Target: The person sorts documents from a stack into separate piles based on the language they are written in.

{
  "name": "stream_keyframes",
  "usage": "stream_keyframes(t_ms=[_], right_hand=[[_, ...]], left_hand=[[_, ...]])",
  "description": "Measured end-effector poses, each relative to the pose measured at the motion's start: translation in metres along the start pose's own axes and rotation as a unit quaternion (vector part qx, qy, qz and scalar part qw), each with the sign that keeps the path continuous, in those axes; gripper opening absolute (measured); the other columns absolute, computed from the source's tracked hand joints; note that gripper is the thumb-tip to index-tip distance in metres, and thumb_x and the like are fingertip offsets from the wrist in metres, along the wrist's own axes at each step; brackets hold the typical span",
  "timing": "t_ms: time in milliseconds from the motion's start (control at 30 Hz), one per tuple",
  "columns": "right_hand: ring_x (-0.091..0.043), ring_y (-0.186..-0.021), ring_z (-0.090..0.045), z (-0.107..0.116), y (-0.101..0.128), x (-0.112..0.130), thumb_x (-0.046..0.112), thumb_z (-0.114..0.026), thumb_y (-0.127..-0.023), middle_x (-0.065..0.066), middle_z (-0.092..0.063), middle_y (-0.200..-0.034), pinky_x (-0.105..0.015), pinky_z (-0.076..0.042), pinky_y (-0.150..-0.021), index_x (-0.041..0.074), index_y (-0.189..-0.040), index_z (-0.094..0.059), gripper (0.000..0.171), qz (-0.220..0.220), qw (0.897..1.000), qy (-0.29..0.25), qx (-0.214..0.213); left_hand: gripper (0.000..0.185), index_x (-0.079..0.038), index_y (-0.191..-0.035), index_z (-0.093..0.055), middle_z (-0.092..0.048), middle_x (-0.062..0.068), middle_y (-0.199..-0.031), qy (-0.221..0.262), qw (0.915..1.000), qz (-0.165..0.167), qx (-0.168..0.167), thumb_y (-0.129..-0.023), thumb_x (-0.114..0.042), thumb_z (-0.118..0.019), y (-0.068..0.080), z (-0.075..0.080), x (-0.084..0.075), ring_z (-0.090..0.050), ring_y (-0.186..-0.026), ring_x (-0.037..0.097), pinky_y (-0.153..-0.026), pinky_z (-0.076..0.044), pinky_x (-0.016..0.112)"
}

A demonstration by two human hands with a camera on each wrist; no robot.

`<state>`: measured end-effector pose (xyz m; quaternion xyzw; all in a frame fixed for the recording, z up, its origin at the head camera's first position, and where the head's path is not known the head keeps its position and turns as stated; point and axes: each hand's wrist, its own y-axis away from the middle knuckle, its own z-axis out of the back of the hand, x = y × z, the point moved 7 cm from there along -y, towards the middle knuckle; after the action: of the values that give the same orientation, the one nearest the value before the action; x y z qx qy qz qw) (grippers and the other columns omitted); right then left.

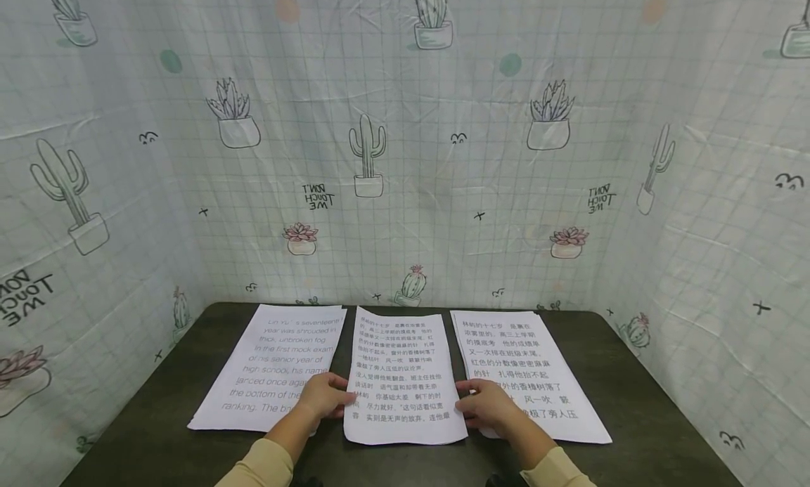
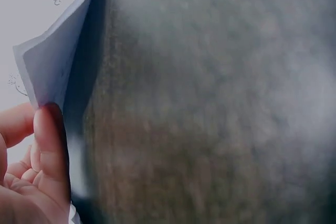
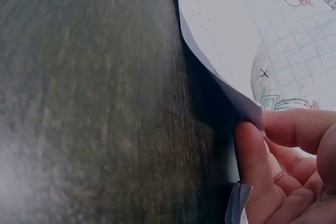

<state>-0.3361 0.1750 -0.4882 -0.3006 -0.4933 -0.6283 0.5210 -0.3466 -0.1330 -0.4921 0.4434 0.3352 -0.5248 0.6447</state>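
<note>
Middle sheet lifting evenly by both edges

Middle sheet [image 1: 403,374] lies on the dark table [image 1: 639,395], between the English-text sheet [image 1: 272,367] on our left and the large-print sheet [image 1: 525,374] on our right. Our left hand [image 1: 324,397] pinches its left edge, thumb [image 2: 50,150] under the raised paper; our right hand [image 1: 489,405] pinches the right edge the same way, thumb [image 3: 254,166] beneath. To do this well, we judge it best to raise both sides level with a light grip, so the page neither creases nor drags its neighbours, which sit just beside it under our hands
</note>
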Motion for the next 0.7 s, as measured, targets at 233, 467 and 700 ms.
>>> stream_keyframes(t_ms=[233, 467, 700], right_hand=[[-0.022, -0.083, -0.065, -0.001, -0.001, -0.002, -0.007, -0.062, -0.08, -0.02, -0.063, -0.101, -0.042, -0.059, -0.073, -0.011, -0.128, -0.054, 0.049, 0.005, 1.0, -0.011, -0.007], [-0.023, -0.087, -0.068, -0.001, -0.002, -0.002, -0.005, -0.063, -0.081, -0.02, -0.065, -0.106, -0.042, -0.06, -0.075, -0.012, -0.13, -0.052, 0.051, 0.008, 1.0, -0.003, -0.002], [-0.022, -0.086, -0.068, 0.0, -0.001, -0.003, -0.001, -0.063, -0.083, -0.018, -0.067, -0.105, -0.041, -0.06, -0.075, -0.011, -0.131, -0.052, 0.051, 0.008, 1.0, 0.005, 0.002]], left_hand=[[0.014, 0.003, -0.088, -0.064, -0.062, 0.009, -0.081, 0.002, 0.9995, -0.018, -0.024, -0.081, -0.006, -0.073, 0.002, 0.005, -0.003, -0.059, -0.067, 0.015, -0.057, -0.054, 0.024], [0.022, 0.008, -0.103, -0.063, -0.064, 0.012, -0.086, 0.036, 0.9988, -0.031, 0.009, -0.086, -0.006, -0.065, 0.001, -0.002, -0.001, -0.062, -0.071, 0.015, -0.062, -0.058, 0.028], [0.053, 0.015, -0.134, -0.045, -0.066, 0.016, -0.1, 0.106, 0.9889, -0.023, 0.102, -0.083, 0.004, -0.054, 0.002, -0.01, 0.003, -0.066, -0.081, 0.017, -0.07, -0.059, 0.033]])
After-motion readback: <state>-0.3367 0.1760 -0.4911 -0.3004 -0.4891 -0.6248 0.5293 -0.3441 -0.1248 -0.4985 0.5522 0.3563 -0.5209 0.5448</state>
